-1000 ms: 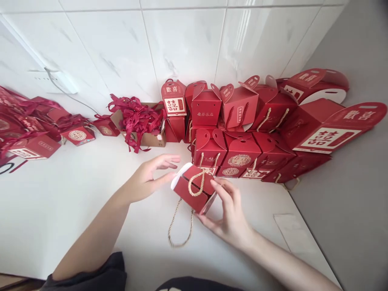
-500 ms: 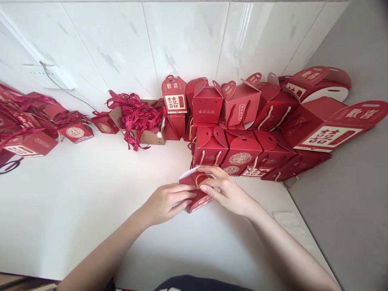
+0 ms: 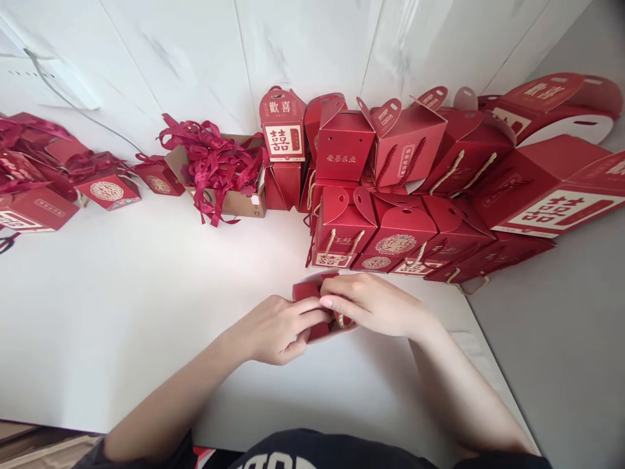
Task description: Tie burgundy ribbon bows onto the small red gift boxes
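A small red gift box with a tan rope handle lies on the white tabletop, mostly covered by both hands. My left hand grips its near left side with curled fingers. My right hand presses over its top and right side, fingers closed on it. Only the box's upper left corner and a bit of its front show between the fingers.
Stacked red gift boxes with rope handles fill the back right against the tiled wall. A cardboard box of red ribbons stands at the back centre. More red boxes lie at the far left. The table edge runs along the right.
The box was held up and open-flapped between my hands, its rope loop hanging. It has come down onto the table and both hands have closed over it, pressing it flatter.
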Action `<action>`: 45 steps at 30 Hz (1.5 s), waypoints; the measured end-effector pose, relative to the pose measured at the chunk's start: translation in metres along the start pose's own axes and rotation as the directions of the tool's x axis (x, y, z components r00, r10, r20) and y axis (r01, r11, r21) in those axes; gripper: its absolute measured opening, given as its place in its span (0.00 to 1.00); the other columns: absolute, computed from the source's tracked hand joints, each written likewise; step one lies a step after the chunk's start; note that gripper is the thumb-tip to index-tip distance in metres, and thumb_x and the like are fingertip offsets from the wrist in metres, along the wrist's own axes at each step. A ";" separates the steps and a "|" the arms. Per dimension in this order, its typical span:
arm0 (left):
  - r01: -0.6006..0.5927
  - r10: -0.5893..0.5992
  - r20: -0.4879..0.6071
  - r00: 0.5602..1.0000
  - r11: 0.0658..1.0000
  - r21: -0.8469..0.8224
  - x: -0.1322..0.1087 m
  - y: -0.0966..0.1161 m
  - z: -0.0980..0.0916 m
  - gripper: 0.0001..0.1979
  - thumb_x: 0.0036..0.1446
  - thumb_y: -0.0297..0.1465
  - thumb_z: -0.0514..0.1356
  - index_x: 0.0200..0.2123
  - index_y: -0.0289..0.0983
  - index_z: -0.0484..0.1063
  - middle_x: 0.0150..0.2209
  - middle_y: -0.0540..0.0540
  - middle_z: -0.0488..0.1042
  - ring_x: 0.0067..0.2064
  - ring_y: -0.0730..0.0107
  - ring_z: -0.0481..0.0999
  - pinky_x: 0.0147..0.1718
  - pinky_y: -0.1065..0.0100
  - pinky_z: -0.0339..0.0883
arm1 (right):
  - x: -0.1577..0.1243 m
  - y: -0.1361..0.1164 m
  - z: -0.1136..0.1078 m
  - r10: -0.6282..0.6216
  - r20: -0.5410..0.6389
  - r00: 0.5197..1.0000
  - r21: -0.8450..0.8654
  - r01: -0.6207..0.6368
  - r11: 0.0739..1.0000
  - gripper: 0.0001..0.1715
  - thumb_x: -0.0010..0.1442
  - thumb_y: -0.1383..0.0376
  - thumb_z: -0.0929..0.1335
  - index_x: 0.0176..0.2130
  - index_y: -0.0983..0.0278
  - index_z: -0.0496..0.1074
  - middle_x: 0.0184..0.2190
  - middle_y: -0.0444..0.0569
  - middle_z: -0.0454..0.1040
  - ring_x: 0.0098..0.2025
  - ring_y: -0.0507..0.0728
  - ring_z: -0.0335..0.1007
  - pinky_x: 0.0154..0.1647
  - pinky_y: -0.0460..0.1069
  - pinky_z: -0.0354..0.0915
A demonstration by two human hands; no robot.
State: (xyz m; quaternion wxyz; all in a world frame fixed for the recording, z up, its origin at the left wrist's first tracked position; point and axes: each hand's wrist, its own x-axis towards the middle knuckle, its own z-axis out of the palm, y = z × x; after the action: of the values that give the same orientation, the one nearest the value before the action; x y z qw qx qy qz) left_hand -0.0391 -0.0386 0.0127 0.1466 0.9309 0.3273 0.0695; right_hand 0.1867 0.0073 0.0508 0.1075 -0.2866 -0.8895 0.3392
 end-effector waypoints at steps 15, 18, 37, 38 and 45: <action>-0.300 0.176 -0.667 0.724 0.951 -0.074 -0.014 -0.040 0.051 0.18 0.60 0.37 0.56 0.50 0.36 0.65 0.52 0.33 0.72 0.45 0.61 0.78 0.32 0.66 0.75 | -0.020 0.007 -0.022 0.086 0.107 0.991 0.070 -0.094 0.993 0.13 0.66 0.56 0.64 0.34 0.61 0.68 0.29 0.41 0.74 0.31 0.51 0.67 0.35 0.46 0.59; -0.304 0.164 -0.686 0.709 0.949 -0.088 -0.010 -0.037 0.050 0.16 0.63 0.37 0.53 0.50 0.35 0.66 0.53 0.33 0.72 0.39 0.66 0.78 0.30 0.67 0.75 | -0.019 0.007 -0.020 0.081 0.103 0.991 0.069 -0.088 0.994 0.12 0.66 0.56 0.65 0.33 0.61 0.67 0.28 0.41 0.72 0.30 0.51 0.66 0.33 0.46 0.59; -0.238 0.191 -0.612 0.767 0.971 0.005 -0.005 -0.026 0.050 0.34 0.54 0.53 0.58 0.56 0.37 0.68 0.56 0.35 0.71 0.56 0.51 0.71 0.56 0.51 0.63 | -0.013 -0.001 0.004 -0.008 0.038 0.999 -0.111 0.012 0.994 0.31 0.53 0.57 0.75 0.53 0.62 0.66 0.53 0.55 0.67 0.54 0.63 0.64 0.53 0.58 0.64; -0.241 0.189 -0.587 0.787 0.971 -0.011 -0.005 -0.026 0.049 0.34 0.55 0.53 0.57 0.57 0.36 0.67 0.56 0.34 0.72 0.57 0.52 0.71 0.58 0.51 0.60 | -0.013 -0.001 0.004 -0.001 0.042 0.999 -0.103 0.005 0.995 0.30 0.54 0.57 0.74 0.53 0.62 0.66 0.52 0.54 0.68 0.54 0.63 0.64 0.53 0.58 0.65; -0.233 0.177 -0.496 0.850 0.971 -0.054 -0.004 -0.031 0.047 0.28 0.63 0.51 0.48 0.53 0.37 0.71 0.50 0.40 0.78 0.54 0.57 0.74 0.61 0.54 0.54 | -0.016 0.006 -0.004 0.110 -0.014 0.994 0.021 -0.110 0.994 0.09 0.64 0.63 0.66 0.45 0.61 0.68 0.42 0.50 0.73 0.42 0.58 0.70 0.44 0.54 0.67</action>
State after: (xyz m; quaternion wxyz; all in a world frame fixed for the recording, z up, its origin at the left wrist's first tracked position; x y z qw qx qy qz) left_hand -0.0500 -0.0287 -0.0414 0.1031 0.9030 0.2480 0.3354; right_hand 0.2040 0.0033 0.0494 0.0981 -0.3365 -0.8682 0.3512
